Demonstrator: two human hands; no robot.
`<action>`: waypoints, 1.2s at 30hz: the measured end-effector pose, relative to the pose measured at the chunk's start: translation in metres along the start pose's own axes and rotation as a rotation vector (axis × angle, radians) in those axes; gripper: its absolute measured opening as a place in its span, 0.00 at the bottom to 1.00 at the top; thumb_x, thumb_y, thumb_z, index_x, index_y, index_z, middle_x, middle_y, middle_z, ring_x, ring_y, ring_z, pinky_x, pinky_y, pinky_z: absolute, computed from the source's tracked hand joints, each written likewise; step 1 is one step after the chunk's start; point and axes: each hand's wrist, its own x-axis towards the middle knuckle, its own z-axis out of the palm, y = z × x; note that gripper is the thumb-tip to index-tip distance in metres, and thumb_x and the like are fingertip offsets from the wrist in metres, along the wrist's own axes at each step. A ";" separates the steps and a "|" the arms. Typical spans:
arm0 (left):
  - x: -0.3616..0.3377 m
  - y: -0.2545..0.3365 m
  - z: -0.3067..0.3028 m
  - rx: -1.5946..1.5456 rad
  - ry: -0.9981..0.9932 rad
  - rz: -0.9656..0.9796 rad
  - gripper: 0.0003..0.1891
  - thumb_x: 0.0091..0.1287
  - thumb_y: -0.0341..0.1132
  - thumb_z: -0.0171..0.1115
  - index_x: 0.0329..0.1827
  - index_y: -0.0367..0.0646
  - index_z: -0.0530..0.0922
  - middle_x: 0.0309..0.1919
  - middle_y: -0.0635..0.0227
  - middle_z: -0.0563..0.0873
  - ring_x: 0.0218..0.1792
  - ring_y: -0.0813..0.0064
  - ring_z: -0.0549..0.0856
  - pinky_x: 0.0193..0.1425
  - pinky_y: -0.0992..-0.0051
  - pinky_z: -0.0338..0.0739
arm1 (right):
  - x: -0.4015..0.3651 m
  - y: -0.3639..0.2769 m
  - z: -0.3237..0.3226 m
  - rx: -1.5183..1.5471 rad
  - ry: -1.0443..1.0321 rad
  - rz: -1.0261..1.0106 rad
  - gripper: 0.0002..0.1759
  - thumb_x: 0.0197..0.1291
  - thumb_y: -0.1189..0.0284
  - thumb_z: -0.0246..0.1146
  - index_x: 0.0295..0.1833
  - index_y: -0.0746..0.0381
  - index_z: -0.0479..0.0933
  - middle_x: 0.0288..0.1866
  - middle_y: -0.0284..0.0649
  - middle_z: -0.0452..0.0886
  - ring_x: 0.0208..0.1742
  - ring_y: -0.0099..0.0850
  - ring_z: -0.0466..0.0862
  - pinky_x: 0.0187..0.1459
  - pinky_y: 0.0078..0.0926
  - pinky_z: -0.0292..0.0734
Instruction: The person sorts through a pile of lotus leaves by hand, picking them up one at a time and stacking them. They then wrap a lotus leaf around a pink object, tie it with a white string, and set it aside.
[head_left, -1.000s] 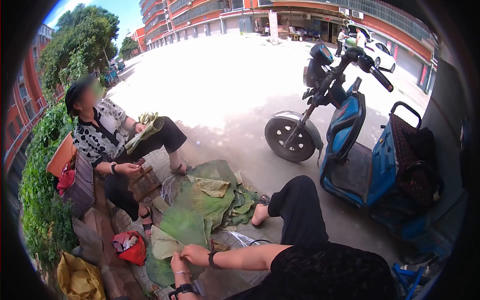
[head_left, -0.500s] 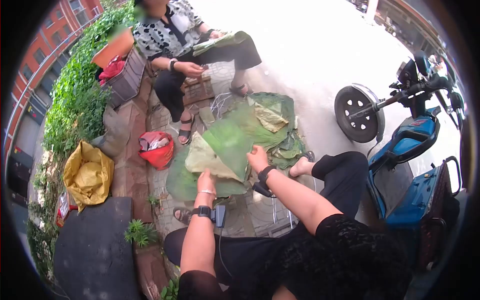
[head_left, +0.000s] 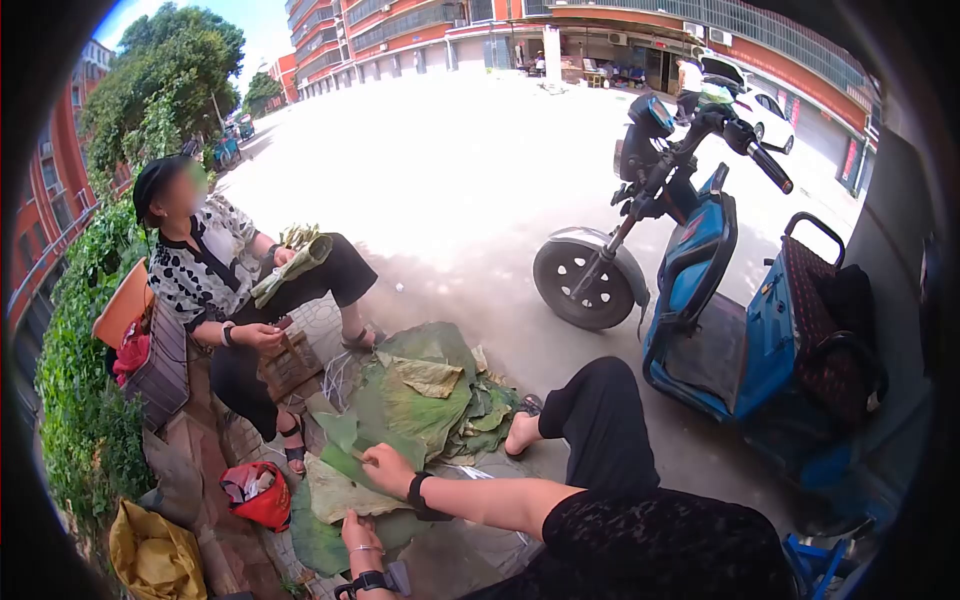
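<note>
My right hand [head_left: 387, 467] grips a folded green leaf [head_left: 345, 448] and lifts it a little above a pile of large green leaves [head_left: 420, 395] spread on the paved ground. My left hand [head_left: 359, 529] rests lower down on a pale, flat leaf [head_left: 335, 495] at the near edge of the pile. Both wrists wear dark bands. My bare foot [head_left: 520, 430] lies beside the pile's right side.
A seated person [head_left: 215, 285] across the pile holds a leaf bundle [head_left: 295, 260] on the lap. A red bag [head_left: 260, 492] and a yellow bag [head_left: 155, 555] lie at the left. A blue scooter [head_left: 720, 290] stands at the right. A hedge [head_left: 85, 400] runs along the left.
The camera tilted down to the leaves, then back up to the street. My right hand has moved from the flat leaf and now lifts a folded green leaf.
</note>
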 end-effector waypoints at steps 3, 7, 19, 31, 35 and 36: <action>0.002 -0.001 0.001 -0.040 -0.009 -0.003 0.13 0.73 0.36 0.48 0.51 0.36 0.74 0.45 0.60 0.82 0.46 0.63 0.81 0.53 0.65 0.76 | -0.032 -0.017 0.021 -0.077 -0.207 -0.342 0.09 0.54 0.76 0.59 0.42 0.63 0.78 0.41 0.46 0.81 0.47 0.47 0.79 0.48 0.40 0.75; -0.001 0.000 -0.004 -0.098 -0.055 0.001 0.14 0.60 0.29 0.48 0.45 0.31 0.74 0.47 0.54 0.81 0.53 0.60 0.80 0.60 0.63 0.74 | -0.055 -0.014 0.035 -0.027 -0.348 -0.290 0.11 0.53 0.77 0.58 0.43 0.63 0.78 0.42 0.47 0.82 0.48 0.48 0.78 0.51 0.40 0.73; -0.004 0.003 -0.011 -0.101 -0.237 -0.189 0.20 0.72 0.47 0.52 0.57 0.43 0.76 0.52 0.60 0.81 0.53 0.63 0.78 0.60 0.62 0.72 | -0.062 -0.014 0.036 -0.098 -0.468 -0.226 0.21 0.50 0.75 0.61 0.54 0.61 0.74 0.46 0.52 0.82 0.51 0.52 0.80 0.49 0.46 0.74; 0.021 -0.018 -0.027 -0.174 -0.099 -0.165 0.21 0.71 0.43 0.51 0.56 0.33 0.74 0.51 0.55 0.82 0.53 0.57 0.80 0.61 0.60 0.75 | -0.085 -0.025 -0.004 -0.263 -0.403 -0.443 0.30 0.47 0.67 0.67 0.57 0.64 0.71 0.51 0.51 0.78 0.54 0.48 0.79 0.55 0.39 0.74; 0.032 -0.025 -0.030 -0.187 -0.098 -0.050 0.20 0.73 0.38 0.52 0.59 0.30 0.72 0.52 0.54 0.81 0.54 0.57 0.80 0.61 0.59 0.75 | -0.083 0.018 0.011 -0.498 -0.625 -0.453 0.38 0.42 0.75 0.68 0.64 0.64 0.67 0.67 0.50 0.69 0.67 0.48 0.69 0.64 0.41 0.70; 0.024 -0.021 -0.025 -0.161 -0.079 -0.024 0.20 0.73 0.37 0.52 0.59 0.30 0.72 0.53 0.54 0.81 0.53 0.57 0.81 0.60 0.59 0.76 | -0.083 0.022 0.012 -0.514 -0.633 -0.481 0.39 0.41 0.74 0.69 0.64 0.64 0.67 0.67 0.51 0.68 0.68 0.49 0.69 0.65 0.41 0.69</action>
